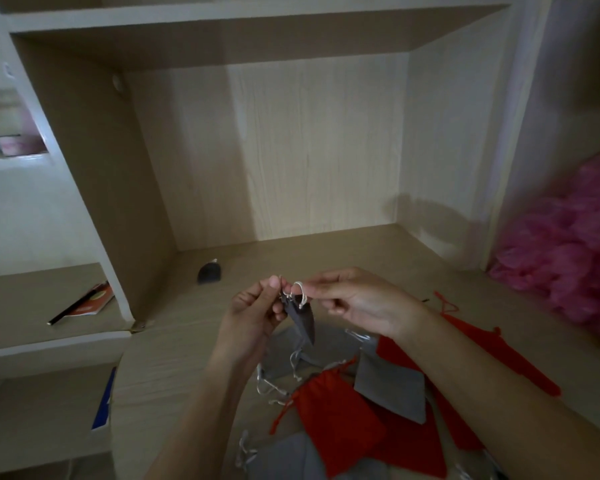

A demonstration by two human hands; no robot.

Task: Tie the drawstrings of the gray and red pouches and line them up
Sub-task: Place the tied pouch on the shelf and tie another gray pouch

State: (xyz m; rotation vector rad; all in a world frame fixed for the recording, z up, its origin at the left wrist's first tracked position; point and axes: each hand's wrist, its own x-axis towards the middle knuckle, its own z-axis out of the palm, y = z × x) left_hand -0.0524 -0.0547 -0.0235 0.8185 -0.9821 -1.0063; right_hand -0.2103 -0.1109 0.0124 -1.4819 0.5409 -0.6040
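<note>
**Spotter:** What's closest to you?

**Me:** The untied pile on the table [174,368], right under my wrists. Red pouches [336,407] and flat gray pouches [388,386] overlap there, cords trailing.

**Spotter:** And the 1 you're working?

**Me:** The dark gray pouch [303,322] hangs just above that pile, neck up, long axis pointing down and a little right. My left hand [253,317] is pinched round its neck. My right hand [357,303] pinches the white cord loop [299,292] just beside it. The 2 hands nearly touch, and the left is nearer the neck.

**Spotter:** Anything blocking?

**Me:** Nothing between them. I'd say the knot's half made, and drawing the hands apart sideways should cinch it.

**Spotter:** Farther back?

**Me:** What looks like 1 lone dark pouch [209,273], well apart, probably where the row starts. There's a booklet [94,301] on the left shelf and pink fluff [561,251] far right.
</note>
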